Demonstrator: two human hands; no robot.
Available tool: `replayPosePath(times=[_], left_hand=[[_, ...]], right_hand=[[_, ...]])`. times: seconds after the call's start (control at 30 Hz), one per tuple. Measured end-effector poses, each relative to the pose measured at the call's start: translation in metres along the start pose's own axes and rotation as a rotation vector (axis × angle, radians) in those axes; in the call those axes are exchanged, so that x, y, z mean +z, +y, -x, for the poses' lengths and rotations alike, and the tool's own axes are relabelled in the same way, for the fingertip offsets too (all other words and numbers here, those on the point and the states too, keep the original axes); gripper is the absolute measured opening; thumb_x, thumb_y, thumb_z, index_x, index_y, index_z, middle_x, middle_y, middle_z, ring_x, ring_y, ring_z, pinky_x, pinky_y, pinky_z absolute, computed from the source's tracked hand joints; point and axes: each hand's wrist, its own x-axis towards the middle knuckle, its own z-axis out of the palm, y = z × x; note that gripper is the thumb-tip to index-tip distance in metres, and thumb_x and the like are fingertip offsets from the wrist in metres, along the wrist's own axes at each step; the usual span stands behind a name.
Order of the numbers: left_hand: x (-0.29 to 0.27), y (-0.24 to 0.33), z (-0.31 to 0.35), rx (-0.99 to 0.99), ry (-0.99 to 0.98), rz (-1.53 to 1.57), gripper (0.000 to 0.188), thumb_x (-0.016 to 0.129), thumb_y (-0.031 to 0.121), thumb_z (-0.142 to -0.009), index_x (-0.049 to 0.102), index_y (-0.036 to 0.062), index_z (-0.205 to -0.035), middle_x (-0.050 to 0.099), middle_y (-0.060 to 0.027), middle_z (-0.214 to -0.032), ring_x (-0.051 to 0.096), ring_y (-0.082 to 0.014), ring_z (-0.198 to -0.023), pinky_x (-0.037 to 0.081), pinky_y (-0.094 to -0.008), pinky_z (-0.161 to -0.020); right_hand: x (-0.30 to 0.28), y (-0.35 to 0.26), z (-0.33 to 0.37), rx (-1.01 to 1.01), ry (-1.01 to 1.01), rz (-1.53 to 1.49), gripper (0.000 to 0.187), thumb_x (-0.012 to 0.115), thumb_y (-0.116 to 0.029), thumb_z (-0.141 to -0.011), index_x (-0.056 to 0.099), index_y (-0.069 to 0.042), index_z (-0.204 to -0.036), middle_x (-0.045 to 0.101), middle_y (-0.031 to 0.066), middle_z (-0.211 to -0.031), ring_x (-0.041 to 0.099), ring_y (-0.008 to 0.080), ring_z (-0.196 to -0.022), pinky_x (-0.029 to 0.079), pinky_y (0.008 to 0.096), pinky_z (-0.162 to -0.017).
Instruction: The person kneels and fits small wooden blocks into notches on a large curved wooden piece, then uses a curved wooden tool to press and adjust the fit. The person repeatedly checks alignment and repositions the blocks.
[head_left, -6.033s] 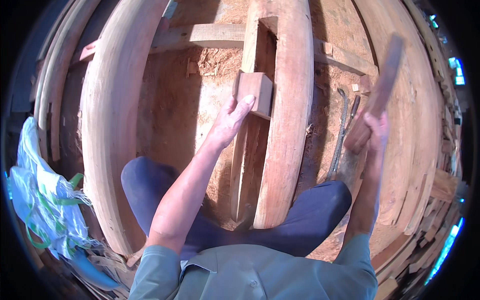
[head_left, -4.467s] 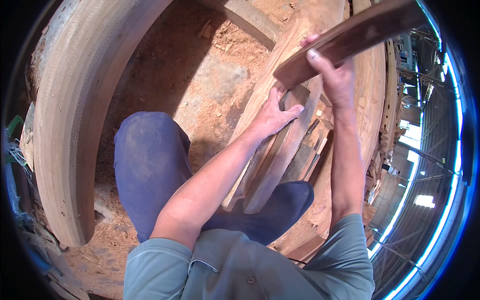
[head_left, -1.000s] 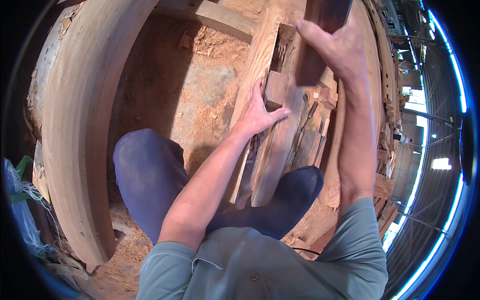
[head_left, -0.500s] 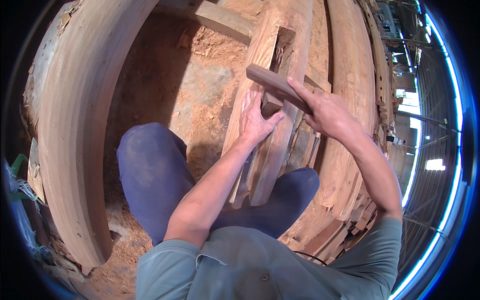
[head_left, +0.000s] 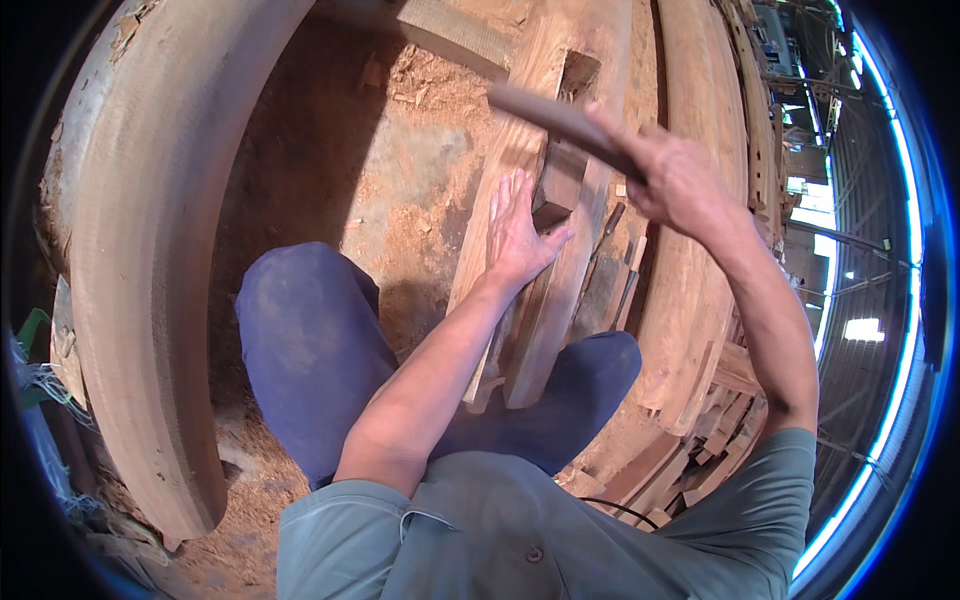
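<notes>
My left hand (head_left: 519, 236) lies flat with its fingers stretched along a long timber (head_left: 571, 24), its thumb spread to the side. Beside the thumb and fingers, a squared wooden block (head_left: 560, 186) sits in the long slot cut into that timber. How deep the block goes I cannot see. Over the timber, my right hand (head_left: 683, 182) is wrapped round one end of a flat wooden bar (head_left: 556, 117), index finger stretched along it. The bar, a little blurred, is held above the block and apart from it.
A thick curved log (head_left: 150, 270) stands at the left. Another long timber (head_left: 703, 110) runs along the right, with offcuts (head_left: 722, 440) near its end. Thin sticks and tools lie between the timbers. Wood chips cover the ground (head_left: 408, 150); a crossbeam (head_left: 455, 35) lies at the far side.
My right hand has lifted the wooden bar up and away from the block, uncovering more of it. My left hand stays in nearly the same place on the timber.
</notes>
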Motion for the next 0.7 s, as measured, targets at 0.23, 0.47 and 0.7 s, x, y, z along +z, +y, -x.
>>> replayPosePath(times=[0.23, 0.47, 0.7], left_hand=[[0.001, 0.003, 0.003, -0.025, -0.078, 0.053, 0.098, 0.081, 0.038, -0.078, 0.029, -0.0053, -0.149, 0.026, -0.0252, -0.159, 0.016, -0.0399, -0.150, 0.011, -0.0472, -0.124], [0.000, -0.006, 0.002, 0.005, 0.026, 0.038, 0.100, 0.080, 0.042, -0.077, 0.030, -0.0060, -0.149, 0.030, -0.0280, -0.156, 0.019, -0.0421, -0.149, 0.015, -0.0482, -0.123], [0.003, 0.001, 0.003, 0.012, 0.014, 0.022, 0.098, 0.080, 0.038, -0.078, 0.029, -0.0052, -0.150, 0.029, -0.0274, -0.156, 0.020, -0.0418, -0.149, 0.016, -0.0484, -0.123]], right_hand=[[0.022, -0.013, 0.003, 0.063, -0.238, -0.042, 0.098, 0.075, -0.007, -0.074, 0.027, -0.030, -0.156, 0.062, 0.0179, -0.095, 0.067, 0.0326, -0.087, 0.055, 0.0443, -0.072], [0.004, -0.017, -0.005, 0.003, 0.319, -0.268, 0.096, 0.073, -0.007, -0.074, 0.028, -0.027, -0.156, 0.064, 0.0192, -0.093, 0.067, 0.0347, -0.078, 0.055, 0.0428, -0.070], [0.016, 0.003, -0.013, 0.000, -0.085, 0.018, 0.090, 0.069, -0.007, -0.077, 0.030, -0.027, -0.156, 0.067, 0.0171, -0.089, 0.068, 0.0295, -0.075, 0.056, 0.0432, -0.070]])
